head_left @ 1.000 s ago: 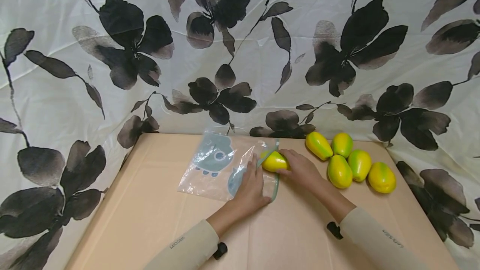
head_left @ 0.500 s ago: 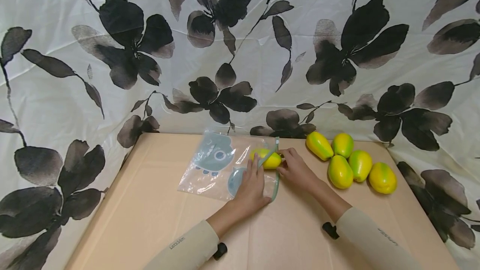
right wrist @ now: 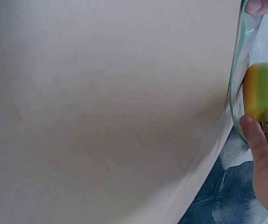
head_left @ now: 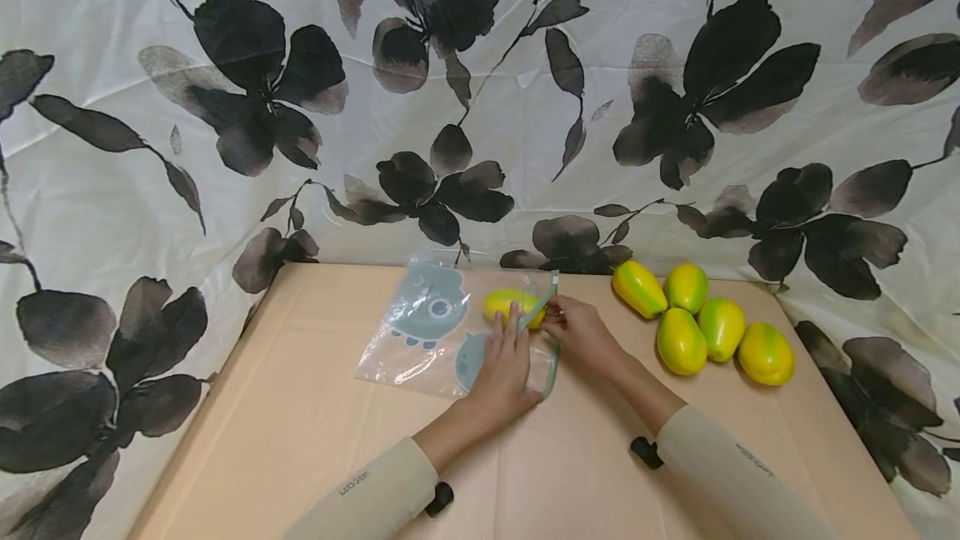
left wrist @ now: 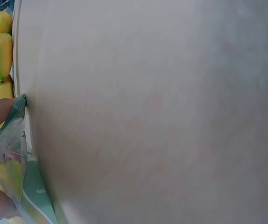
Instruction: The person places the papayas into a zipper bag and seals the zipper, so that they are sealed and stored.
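Note:
A clear zip bag (head_left: 420, 361) with blue-grey cartoon animal prints lies flat, its green-edged mouth facing right. My left hand (head_left: 502, 373) rests over the mouth end and grips the edge, holding the upper film raised. Inside the mouth lies a yellow-green fruit (head_left: 504, 303), shaped like a mango or papaya, partly covered by my left fingers and the green edge. My right hand (head_left: 588, 336) reaches the opening, and its fingertips hold the fruit's stem end. In the right wrist view, thumb and fingers (right wrist: 253, 128) surround that end of the fruit (right wrist: 260, 88).
Several more yellow-green fruits (head_left: 681, 342) sit in a loose cluster on the right of the beige board (head_left: 300, 432). A floral cloth (head_left: 540, 148) hangs directly behind the board's back edge.
The fruit has moved left, deeper into the bag, with the right hand following it to the mouth. My left hand has stayed in place on the bag.

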Demonstrator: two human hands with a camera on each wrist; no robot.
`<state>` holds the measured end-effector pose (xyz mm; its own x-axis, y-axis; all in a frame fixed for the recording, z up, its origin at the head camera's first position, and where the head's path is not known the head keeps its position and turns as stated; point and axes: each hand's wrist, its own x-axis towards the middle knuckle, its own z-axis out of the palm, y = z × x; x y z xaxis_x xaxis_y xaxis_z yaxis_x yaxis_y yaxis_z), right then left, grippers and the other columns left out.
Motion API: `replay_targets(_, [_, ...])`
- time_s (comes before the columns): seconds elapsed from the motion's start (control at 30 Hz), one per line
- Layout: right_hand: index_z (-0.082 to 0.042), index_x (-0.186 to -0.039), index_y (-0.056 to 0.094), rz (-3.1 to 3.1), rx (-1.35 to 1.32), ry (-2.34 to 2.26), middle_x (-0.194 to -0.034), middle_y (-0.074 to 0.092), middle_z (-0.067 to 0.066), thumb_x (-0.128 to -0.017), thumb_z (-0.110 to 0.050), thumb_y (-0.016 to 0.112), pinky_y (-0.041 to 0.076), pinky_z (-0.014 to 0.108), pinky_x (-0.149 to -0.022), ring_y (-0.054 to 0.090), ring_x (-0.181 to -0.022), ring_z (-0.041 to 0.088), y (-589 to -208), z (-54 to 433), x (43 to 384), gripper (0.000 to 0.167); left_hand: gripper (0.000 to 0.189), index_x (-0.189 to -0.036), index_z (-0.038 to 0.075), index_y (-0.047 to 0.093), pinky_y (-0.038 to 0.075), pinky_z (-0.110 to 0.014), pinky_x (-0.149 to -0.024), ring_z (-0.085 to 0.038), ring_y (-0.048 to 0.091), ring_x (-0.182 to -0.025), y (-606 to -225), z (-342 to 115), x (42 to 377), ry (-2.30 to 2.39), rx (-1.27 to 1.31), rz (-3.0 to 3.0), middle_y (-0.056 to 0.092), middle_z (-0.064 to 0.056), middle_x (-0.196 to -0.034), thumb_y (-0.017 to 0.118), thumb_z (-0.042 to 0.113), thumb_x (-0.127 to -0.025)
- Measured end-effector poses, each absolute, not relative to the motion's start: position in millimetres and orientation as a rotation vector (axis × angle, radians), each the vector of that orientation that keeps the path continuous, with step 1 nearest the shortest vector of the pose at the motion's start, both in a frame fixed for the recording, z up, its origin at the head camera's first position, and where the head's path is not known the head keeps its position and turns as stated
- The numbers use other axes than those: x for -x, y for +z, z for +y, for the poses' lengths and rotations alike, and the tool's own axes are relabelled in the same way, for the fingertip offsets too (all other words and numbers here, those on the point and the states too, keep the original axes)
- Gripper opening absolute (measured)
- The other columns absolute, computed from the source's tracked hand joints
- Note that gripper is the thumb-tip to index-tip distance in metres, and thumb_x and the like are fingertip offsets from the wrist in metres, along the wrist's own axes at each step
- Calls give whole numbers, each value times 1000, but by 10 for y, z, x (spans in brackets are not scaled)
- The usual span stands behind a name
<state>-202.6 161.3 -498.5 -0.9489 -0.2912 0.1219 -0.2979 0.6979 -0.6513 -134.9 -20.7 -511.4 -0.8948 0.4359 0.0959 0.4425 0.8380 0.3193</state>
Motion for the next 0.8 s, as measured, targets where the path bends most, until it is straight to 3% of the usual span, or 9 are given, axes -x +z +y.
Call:
replay_targets(0.43, [0,-130,66,-2903,-560,1141,-119,75,16,-94,-8,74,62,35,-88,76,-105,26,-4954,1620,2009,37,115,-157,-7,31,37,-67,-114,-51,7,-157,-5142,-204,1391,-537,707,-2994,-4,-23,-173,92,42,-72])
replay_targets(0.8, [0,-141,59,-2928,-474,1095,-127,71,17,-95,-16,74,56,48,-100,70,-117,33,-4794,1926,1881,51,113,-156,-8,33,36,-66,-116,-51,6,-157,-5141,-201,1394,-556,702,-2995,-3,-23,-173,92,41,-73])
